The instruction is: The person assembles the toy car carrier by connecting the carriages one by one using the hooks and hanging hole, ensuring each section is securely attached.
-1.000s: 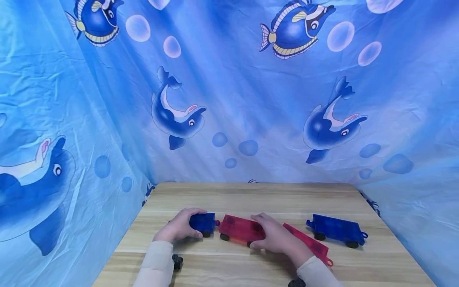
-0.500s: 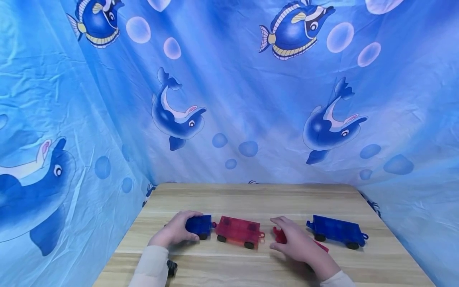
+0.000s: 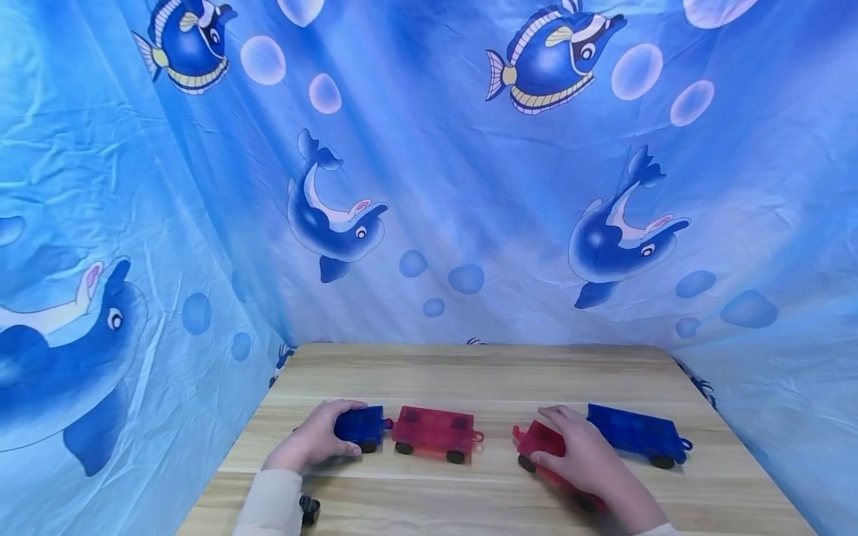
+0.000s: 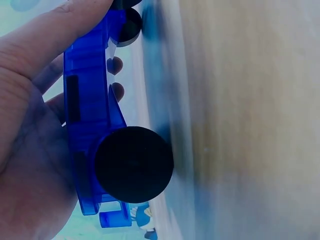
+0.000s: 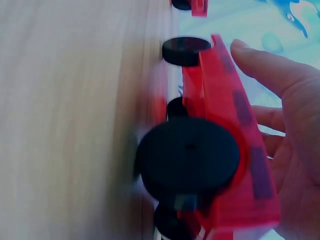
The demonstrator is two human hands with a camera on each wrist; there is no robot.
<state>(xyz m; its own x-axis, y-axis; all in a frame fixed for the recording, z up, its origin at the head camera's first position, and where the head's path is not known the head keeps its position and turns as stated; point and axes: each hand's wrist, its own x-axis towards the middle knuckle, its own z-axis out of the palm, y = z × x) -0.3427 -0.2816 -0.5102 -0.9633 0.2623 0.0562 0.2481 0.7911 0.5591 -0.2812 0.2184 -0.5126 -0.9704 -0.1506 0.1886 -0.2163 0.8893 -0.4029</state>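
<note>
In the head view my left hand (image 3: 313,438) grips a blue toy train car (image 3: 362,427), thumb on its near side. The left wrist view shows the blue car (image 4: 87,110) side-on with black wheels. Directly right of it, a red toy train car (image 3: 434,429) stands end to end with it. My right hand (image 3: 585,455) lies over a second red train car (image 3: 541,441), slanted on the table and partly hidden. The right wrist view shows the thumb extended with a slight gap from this red car (image 5: 240,125).
Another blue train car (image 3: 633,432) stands just beyond my right hand, its left end hidden. Everything rests on a wooden table (image 3: 469,368). A sea-patterned curtain (image 3: 429,186) encloses the back and sides.
The left hand has moved left with the blue car, and the middle red car has followed. My right hand has left the middle red car and moved right over the other one.
</note>
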